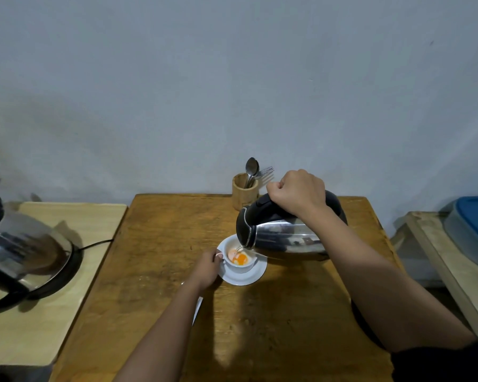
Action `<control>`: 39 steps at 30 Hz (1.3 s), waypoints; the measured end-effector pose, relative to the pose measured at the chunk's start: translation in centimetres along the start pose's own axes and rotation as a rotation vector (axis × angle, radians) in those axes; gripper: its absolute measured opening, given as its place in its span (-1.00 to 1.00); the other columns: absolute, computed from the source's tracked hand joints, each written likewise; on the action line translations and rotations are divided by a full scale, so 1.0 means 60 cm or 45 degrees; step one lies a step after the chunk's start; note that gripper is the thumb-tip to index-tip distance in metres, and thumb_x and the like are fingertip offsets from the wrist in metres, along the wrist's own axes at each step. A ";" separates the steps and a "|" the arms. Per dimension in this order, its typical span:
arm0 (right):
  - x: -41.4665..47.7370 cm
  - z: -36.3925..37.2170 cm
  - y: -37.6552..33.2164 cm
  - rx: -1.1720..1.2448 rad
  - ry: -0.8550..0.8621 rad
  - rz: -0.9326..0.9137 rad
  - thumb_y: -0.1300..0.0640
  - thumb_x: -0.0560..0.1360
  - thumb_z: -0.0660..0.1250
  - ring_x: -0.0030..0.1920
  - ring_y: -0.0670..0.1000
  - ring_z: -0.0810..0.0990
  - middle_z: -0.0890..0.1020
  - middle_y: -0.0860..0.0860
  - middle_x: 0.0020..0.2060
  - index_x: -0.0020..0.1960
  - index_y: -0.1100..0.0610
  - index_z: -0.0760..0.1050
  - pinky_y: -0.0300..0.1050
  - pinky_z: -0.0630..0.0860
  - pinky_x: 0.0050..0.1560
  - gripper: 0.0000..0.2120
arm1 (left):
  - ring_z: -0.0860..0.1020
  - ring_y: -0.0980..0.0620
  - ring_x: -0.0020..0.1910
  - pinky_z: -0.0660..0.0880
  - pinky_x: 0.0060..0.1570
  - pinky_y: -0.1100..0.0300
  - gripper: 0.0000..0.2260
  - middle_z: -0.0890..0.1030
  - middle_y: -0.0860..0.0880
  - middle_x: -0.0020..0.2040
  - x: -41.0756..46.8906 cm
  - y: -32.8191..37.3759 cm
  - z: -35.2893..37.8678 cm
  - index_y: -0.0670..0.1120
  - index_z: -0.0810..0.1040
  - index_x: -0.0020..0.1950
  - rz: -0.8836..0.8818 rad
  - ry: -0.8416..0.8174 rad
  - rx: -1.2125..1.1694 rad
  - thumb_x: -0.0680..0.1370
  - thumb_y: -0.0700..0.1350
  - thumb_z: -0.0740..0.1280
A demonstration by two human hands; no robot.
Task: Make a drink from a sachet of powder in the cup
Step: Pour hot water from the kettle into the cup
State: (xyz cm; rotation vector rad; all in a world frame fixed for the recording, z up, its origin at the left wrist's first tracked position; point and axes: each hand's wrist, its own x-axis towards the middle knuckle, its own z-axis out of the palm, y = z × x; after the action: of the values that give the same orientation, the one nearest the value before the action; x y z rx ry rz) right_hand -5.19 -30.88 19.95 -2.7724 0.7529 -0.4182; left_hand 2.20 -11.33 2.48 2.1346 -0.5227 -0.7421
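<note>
The fingers of the right hand (297, 193) are curled tight round the black handle of a steel electric kettle (284, 235), tipped with its spout down over a white cup (239, 259) just right of frame centre; a thin stream of water falls onto orange and pale powder inside the cup; the fingers of the left hand (206, 268) pinch the cup's handle from its left side; the cup stands on a white saucer (246, 277) on the wooden table (155, 244); behind the kettle, a wooden holder (243, 193) carries spoons and a fork; a second kettle (20, 249) sits at the left edge on a paler surface; a blue-lidded container (472, 227) lies at the right edge.
</note>
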 end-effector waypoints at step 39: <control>-0.008 0.004 -0.014 -0.114 0.025 0.027 0.02 0.45 0.14 -0.50 0.00 0.30 0.32 -0.01 -0.56 -0.52 0.11 0.28 -0.21 0.20 -0.44 -0.62 | 0.47 -0.05 -0.05 0.36 -0.05 0.13 -0.76 0.57 -0.21 0.09 0.014 0.005 -0.006 -0.19 0.50 0.12 -0.092 -0.070 0.101 0.60 -0.14 0.10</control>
State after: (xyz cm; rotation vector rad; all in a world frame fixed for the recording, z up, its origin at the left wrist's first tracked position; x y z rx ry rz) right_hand -5.13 -29.89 19.90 -2.8446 0.8241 -0.4179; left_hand 3.05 -11.81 2.64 2.2212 -0.5144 -0.8349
